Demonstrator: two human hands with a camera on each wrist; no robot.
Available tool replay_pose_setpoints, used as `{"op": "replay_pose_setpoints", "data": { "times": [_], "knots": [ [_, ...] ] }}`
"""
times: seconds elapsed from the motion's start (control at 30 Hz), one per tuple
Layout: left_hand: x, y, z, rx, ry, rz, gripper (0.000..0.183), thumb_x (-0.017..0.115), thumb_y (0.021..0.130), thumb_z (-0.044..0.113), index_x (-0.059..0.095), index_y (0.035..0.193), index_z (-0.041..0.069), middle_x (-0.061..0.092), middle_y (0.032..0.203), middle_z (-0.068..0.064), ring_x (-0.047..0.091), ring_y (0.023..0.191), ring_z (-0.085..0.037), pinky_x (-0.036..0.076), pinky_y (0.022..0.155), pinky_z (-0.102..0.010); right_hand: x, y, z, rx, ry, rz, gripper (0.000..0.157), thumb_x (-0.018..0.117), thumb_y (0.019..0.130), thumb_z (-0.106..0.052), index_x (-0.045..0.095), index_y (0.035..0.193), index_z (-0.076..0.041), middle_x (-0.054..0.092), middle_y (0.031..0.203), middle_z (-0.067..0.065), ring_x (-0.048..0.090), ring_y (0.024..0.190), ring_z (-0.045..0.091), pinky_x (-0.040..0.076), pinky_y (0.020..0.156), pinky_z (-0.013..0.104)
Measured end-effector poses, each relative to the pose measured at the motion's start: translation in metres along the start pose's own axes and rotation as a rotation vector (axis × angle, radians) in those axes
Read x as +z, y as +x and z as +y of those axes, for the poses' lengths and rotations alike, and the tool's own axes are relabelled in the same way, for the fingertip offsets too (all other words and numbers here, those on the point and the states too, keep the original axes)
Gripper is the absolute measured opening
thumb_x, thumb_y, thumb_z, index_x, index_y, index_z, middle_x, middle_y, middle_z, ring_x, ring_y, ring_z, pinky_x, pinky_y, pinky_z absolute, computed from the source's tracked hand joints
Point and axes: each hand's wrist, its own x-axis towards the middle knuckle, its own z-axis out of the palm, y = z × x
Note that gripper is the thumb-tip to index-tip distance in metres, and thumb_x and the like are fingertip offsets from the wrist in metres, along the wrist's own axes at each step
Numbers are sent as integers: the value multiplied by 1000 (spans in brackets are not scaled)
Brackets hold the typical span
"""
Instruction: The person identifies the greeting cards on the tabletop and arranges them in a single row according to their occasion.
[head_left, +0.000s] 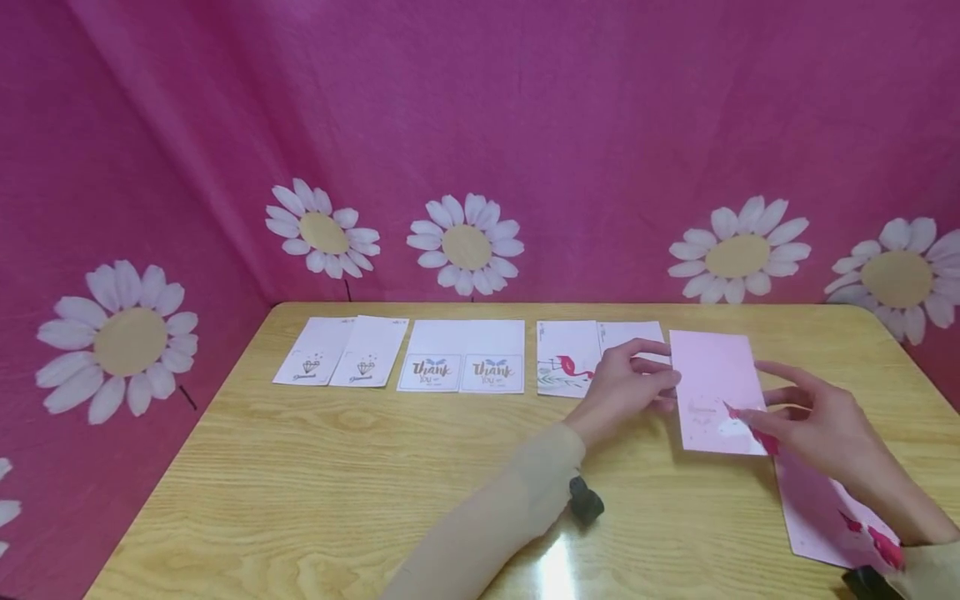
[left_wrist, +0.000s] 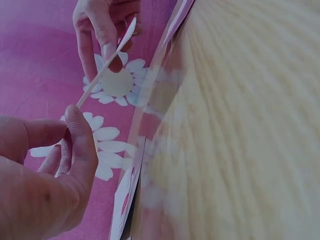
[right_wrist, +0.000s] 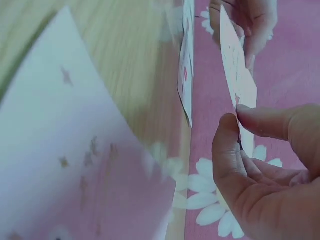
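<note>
A pink card with a unicorn print (head_left: 716,383) is held up above the table between both hands. My left hand (head_left: 626,383) pinches its left edge. On its right edge, my right hand (head_left: 821,421) pinches it between thumb and fingers. The left wrist view shows the held card (left_wrist: 107,64) nearly edge-on. A second pink unicorn card (head_left: 817,517) lies on the table under my right forearm, partly hidden by it. Behind my left hand lie two white flamingo cards (head_left: 566,342), the right one mostly covered by the hand.
Two white cards with a diamond print (head_left: 367,350) lie at the far left of the wooden table (head_left: 337,483). Beside them are two "Thank You" cards (head_left: 461,342), side by side. A pink curtain with daisies (head_left: 570,150) hangs behind the table's back edge.
</note>
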Motion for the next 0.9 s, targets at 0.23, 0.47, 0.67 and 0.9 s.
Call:
{"op": "replay_pose_setpoints", "data": {
  "times": [0.23, 0.47, 0.67, 0.9],
  "knots": [
    [6, 15, -1, 23, -20, 11, 29, 73, 87, -3, 72, 110, 15, 72, 85, -2, 71, 73, -21, 64, 71, -43, -7, 5, 9, 69, 103, -6, 85, 77, 93, -32, 31, 156, 3, 70, 113, 20, 62, 77, -11, 60, 64, 26],
    [22, 26, -4, 37, 5, 64, 29, 74, 88, -2, 72, 109, 17, 73, 86, 0, 75, 71, -24, 64, 62, -36, -15, 9, 19, 124, 180, -35, 76, 73, 95, -34, 38, 152, 2, 66, 92, -17, 70, 73, 5, 61, 65, 29],
    [28, 27, -5, 10, 172, 4, 40, 76, 87, 1, 69, 124, 16, 72, 93, 0, 75, 73, -24, 63, 63, -32, -17, 19, 28, 168, 249, -3, 77, 73, 96, -34, 36, 157, -4, 58, 88, -27, 68, 73, 3, 61, 66, 27],
    [24, 26, -1, 129, 703, -146, 75, 85, 83, 27, 49, 149, 29, 69, 123, 9, 68, 104, -4, 54, 91, -21, -22, 33, 32, 212, 283, -8, 83, 73, 95, -38, 32, 160, -7, 54, 89, -26, 66, 72, 4, 63, 67, 29]
  ]
}}
